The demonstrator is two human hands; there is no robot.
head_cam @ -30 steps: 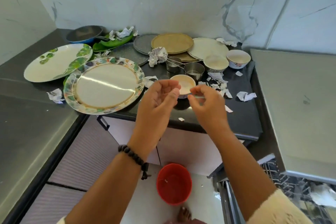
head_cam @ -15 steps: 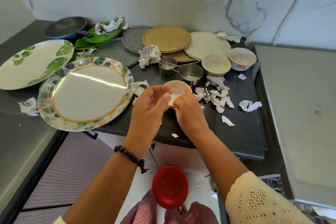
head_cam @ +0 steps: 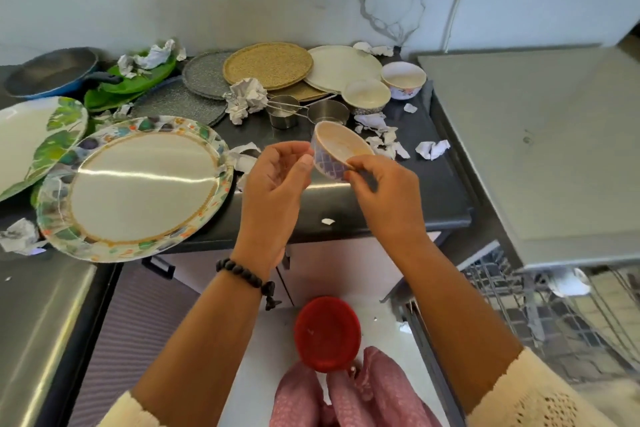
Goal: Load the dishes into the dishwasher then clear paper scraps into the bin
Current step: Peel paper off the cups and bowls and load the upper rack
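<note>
Purple lattice on the outside and a pale, smeared inside mark the small bowl (head_cam: 334,152) that we hold tilted above the near edge of the dark table (head_cam: 433,191). Our right hand (head_cam: 384,191) pinches its near rim between thumb and fingertips; our left hand (head_cam: 277,191) is relaxed and half open, fingertips just touching the bowl's left wall, gripping nothing. We judge the dish-loading step to be in hand, barely begun. The next move likely calls for carrying the bowl down and right to the wire dishwasher rack (head_cam: 540,315), then seating it mouth down between the tines.

Still on the table: a glossy floral-rimmed plate (head_cam: 138,184) overhanging the near edge, a leaf-print plate (head_cam: 31,139) to its left, speckled grey plates (head_cam: 180,104), a woven-looking tan plate (head_cam: 268,64), a cream plate (head_cam: 341,68), two more bowls (head_cam: 401,78), and steel measuring cups (head_cam: 287,111). Crumpled paper scraps (head_cam: 247,97) lie among them. A red bin (head_cam: 327,333) waits on the floor below.
</note>
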